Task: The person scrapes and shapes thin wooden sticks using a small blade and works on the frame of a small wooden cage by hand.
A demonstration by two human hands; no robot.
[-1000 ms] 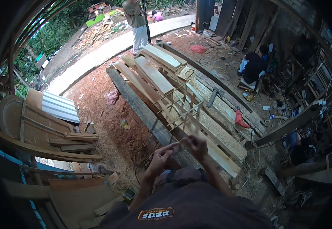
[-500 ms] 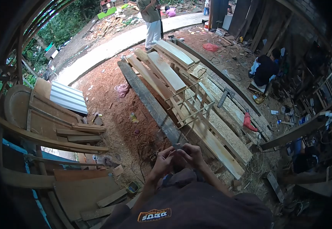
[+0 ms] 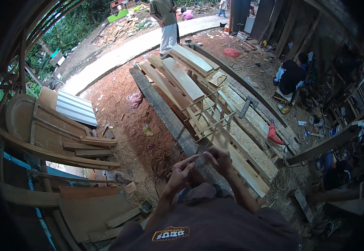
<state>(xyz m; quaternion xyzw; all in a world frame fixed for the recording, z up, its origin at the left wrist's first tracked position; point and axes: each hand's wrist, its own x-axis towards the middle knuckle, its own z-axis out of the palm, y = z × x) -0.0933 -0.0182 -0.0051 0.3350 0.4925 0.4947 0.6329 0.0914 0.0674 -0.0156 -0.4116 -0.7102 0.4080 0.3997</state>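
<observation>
Both hands are raised close together in front of my chest, over the near end of a dark weathered beam (image 3: pixel 165 115). My left hand (image 3: pixel 181 172) has its fingers pinched, with something too small to name at the tips. Just to its right, my right hand (image 3: pixel 218 159) is curled closed, and what it holds cannot be made out. Beyond the hands a small frame of thin sticks (image 3: pixel 209 117) rests on the pale planks (image 3: pixel 242 167). A hammer-like tool (image 3: pixel 245 107) and a red power drill (image 3: pixel 274 134) lie further right on the boards.
A person (image 3: pixel 165 21) stands behind the far ends of the planks. Another person (image 3: pixel 290 75) crouches at the right. Curved wooden panels (image 3: pixel 23 117) and a corrugated sheet (image 3: pixel 75 108) lean at the left. A slanted beam (image 3: pixel 324 144) crosses the right side.
My hands came together and have now moved slightly apart again, the right one up and rightward. The camera view has shifted. The standing person's arm has lowered.
</observation>
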